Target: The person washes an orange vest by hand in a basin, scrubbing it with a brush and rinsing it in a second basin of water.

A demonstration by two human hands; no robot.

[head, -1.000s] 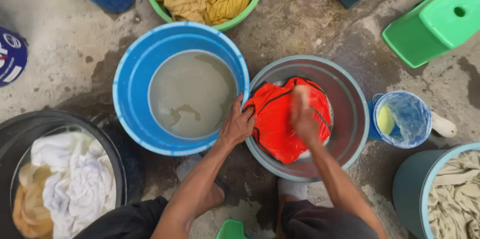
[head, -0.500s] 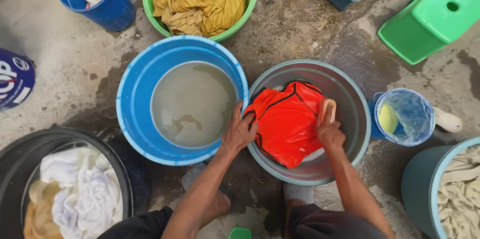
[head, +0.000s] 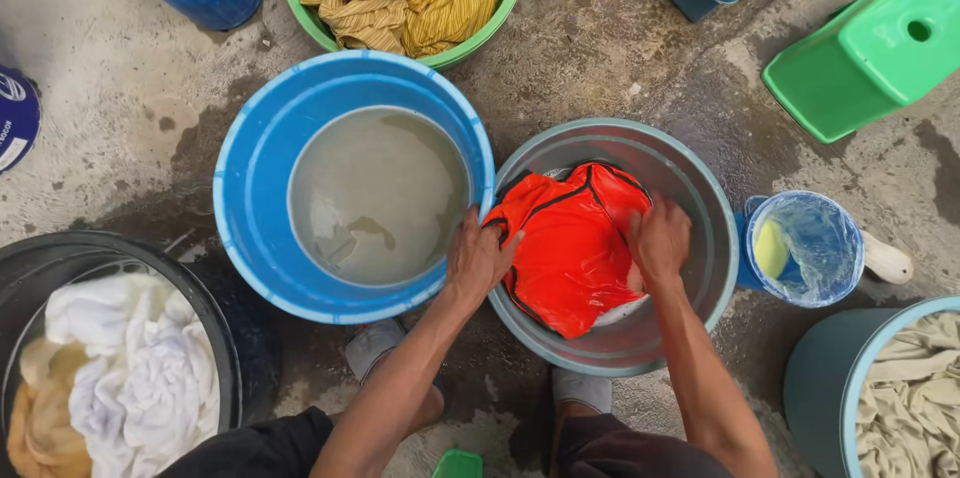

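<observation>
Wet, stained concrete floor (head: 120, 138) is filling the frame, crowded with tubs. At centre right, a round grey metal basin (head: 700, 208) is holding a bright orange garment with dark trim (head: 565, 248), which is lying bunched with its long axis running from the upper right of the basin down toward the lower middle. The left hand (head: 478, 260) is clamping the garment's left edge against the basin rim, fingers curled onto the cloth. The right hand (head: 658, 238) is pressing down as a closed fist on the garment's right side, gripping a fold. Both hands are touching the cloth, one at each side of it. Just left, touching the basin, a large blue plastic tub of murky water (head: 250, 178) is sitting; a small blue scoop with a white handle (head: 810, 248) is lying at the right.
</observation>
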